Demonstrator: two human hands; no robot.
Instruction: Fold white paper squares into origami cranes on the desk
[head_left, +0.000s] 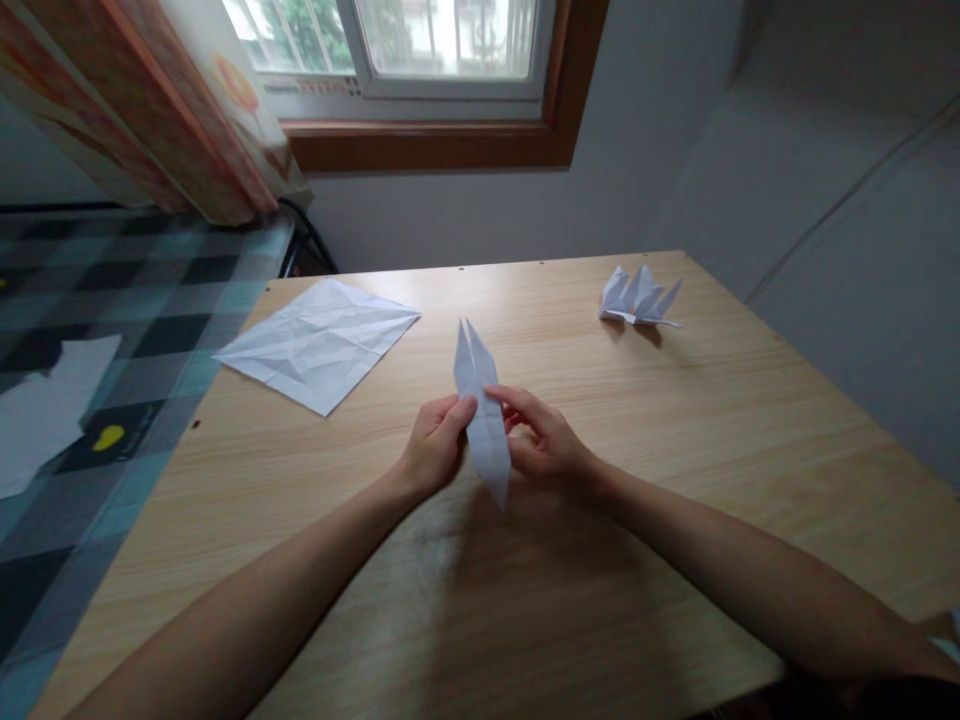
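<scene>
A long, narrow piece of folded white paper (489,440) is held above the middle of the wooden table, its far end split into two points and its near end tapering to one. My left hand (439,440) pinches its left edge, thumb on top and the other fingers mostly hidden beneath. On the right edge, my right hand (544,435) has its index finger laid against the paper and the other fingers curled below. The paper casts a shadow on the table.
A creased white paper sheet (322,340) lies flat at the table's (712,450) far left. Folded paper figures (637,297) stand at the far right. Torn-edged white paper (45,420) rests on a checked cloth (45,560) to the left. A curtain (172,110) hangs by the window.
</scene>
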